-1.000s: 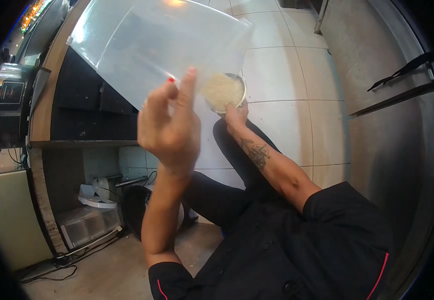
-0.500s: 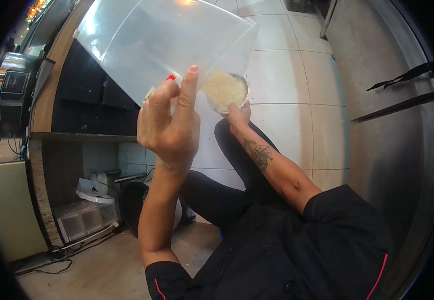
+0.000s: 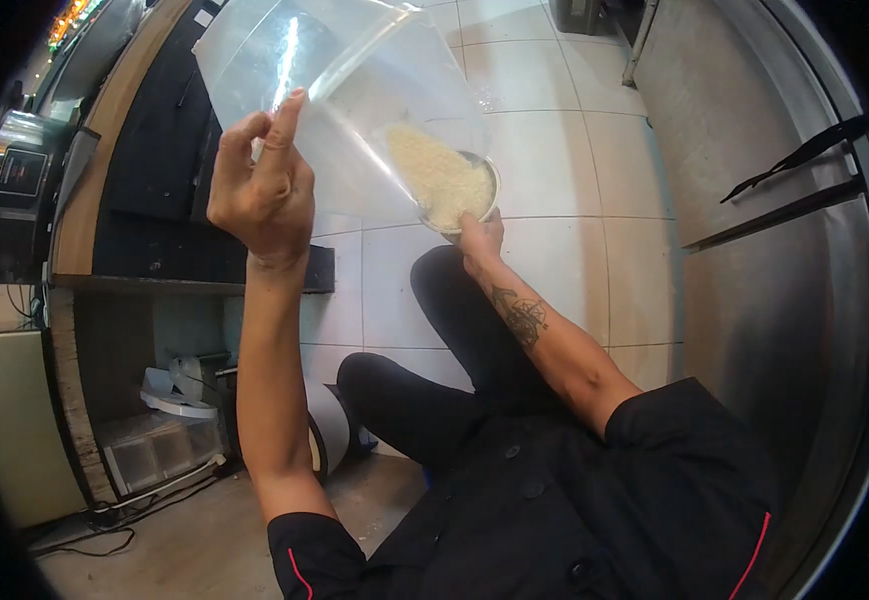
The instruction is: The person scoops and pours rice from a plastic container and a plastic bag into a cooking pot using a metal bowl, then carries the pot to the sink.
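My left hand is closed on the side of a large clear plastic container, its fingers bent at the wall. The container is tilted, its low corner over a round metal bowl. Pale grains that look like rice spread from inside the container into the bowl. My right hand grips the bowl's near rim, thumb on the inside and the other fingers hidden beneath. The bowl is above my bent knee.
A dark counter with a wooden edge runs along the left, with a metal appliance on it. Below are clear plastic boxes and cables. Steel cabinet doors stand on the right. White tiles cover the floor.
My left hand has moved left, and the container has tipped and turned, showing more of its inside. More grains now lie across its lower corner and the bowl. My right hand has barely moved.
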The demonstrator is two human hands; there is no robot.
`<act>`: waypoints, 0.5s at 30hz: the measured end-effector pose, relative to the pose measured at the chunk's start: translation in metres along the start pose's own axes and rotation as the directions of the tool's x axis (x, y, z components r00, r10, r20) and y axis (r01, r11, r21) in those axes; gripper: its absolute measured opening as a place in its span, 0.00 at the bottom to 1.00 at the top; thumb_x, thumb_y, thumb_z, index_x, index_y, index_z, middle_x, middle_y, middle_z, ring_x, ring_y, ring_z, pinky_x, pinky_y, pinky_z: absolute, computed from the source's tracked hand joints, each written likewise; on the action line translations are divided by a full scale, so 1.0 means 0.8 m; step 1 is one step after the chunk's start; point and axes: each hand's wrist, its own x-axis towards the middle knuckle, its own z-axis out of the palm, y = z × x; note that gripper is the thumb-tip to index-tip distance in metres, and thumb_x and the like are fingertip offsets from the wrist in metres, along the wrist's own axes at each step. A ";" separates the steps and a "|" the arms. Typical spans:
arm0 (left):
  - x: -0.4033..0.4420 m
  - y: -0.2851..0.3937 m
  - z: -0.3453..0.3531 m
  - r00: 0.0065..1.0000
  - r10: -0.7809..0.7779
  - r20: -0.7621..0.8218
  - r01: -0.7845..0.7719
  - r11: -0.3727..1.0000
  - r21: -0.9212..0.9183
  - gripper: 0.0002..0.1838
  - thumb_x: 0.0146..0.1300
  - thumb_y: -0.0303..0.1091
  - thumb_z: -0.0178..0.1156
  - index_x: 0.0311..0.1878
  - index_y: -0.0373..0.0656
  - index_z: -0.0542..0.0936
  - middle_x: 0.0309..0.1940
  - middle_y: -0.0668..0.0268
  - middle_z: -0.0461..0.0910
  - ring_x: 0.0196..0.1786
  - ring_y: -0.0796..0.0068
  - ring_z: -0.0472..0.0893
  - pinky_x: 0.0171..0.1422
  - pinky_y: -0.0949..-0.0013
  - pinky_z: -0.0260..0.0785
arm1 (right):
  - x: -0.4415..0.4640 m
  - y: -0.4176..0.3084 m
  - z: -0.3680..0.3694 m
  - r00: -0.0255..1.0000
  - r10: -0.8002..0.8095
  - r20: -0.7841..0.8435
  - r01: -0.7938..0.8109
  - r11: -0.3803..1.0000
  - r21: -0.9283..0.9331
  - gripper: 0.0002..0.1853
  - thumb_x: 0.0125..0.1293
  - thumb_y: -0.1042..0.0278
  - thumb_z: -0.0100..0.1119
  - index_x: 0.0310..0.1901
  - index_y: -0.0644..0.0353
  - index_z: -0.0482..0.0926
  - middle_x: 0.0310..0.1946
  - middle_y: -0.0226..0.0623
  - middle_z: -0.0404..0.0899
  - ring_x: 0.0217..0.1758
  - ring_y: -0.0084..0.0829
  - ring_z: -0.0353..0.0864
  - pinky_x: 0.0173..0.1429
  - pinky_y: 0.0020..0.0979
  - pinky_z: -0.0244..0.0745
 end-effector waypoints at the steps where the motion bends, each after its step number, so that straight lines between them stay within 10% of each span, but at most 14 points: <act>1: 0.001 -0.005 0.004 1.000 -0.008 -0.001 0.008 1.000 -0.004 0.29 0.53 0.11 0.67 0.55 0.53 0.90 0.38 0.66 0.80 0.38 0.72 0.84 0.37 0.70 0.79 | 0.003 0.001 -0.003 1.000 -0.021 -0.015 0.021 0.999 -0.026 0.27 0.66 0.67 0.58 0.65 0.71 0.71 0.56 0.54 0.81 0.57 0.45 0.83 0.59 0.42 0.79; 4: 0.006 -0.013 0.016 1.000 -0.003 -0.008 0.004 0.999 0.033 0.28 0.55 0.13 0.68 0.55 0.55 0.91 0.37 0.68 0.80 0.36 0.73 0.84 0.36 0.70 0.79 | 0.012 -0.004 -0.016 0.994 0.061 0.088 -0.069 0.994 0.089 0.30 0.65 0.79 0.56 0.69 0.64 0.62 0.60 0.51 0.73 0.59 0.49 0.82 0.54 0.48 0.90; 15: 0.028 -0.076 0.047 0.991 -0.127 -0.032 0.128 0.991 0.037 0.28 0.51 0.16 0.67 0.51 0.61 0.92 0.36 0.71 0.83 0.33 0.72 0.85 0.37 0.70 0.80 | -0.030 -0.072 -0.044 0.968 0.146 0.206 -0.180 0.971 0.158 0.27 0.73 0.76 0.53 0.72 0.63 0.62 0.65 0.50 0.72 0.63 0.48 0.81 0.62 0.51 0.86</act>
